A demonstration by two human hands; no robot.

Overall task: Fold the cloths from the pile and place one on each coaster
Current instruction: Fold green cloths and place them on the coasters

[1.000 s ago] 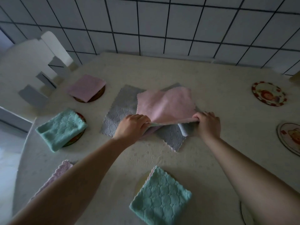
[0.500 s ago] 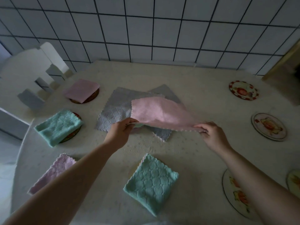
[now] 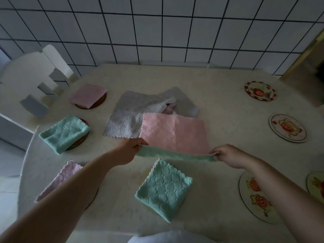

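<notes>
Both hands hold a pink cloth (image 3: 173,132) taut above the worktop (image 3: 219,120), its near edge running left to right between them and its mint underside showing. The left hand (image 3: 129,148) pinches the left corner, the right hand (image 3: 226,155) the right. The far half drapes toward the grey pile (image 3: 126,120). Four folded cloths lie at left and near, at least three on coasters; the bare coaster (image 3: 254,197) nearest the right hand lies just near of it.
</notes>
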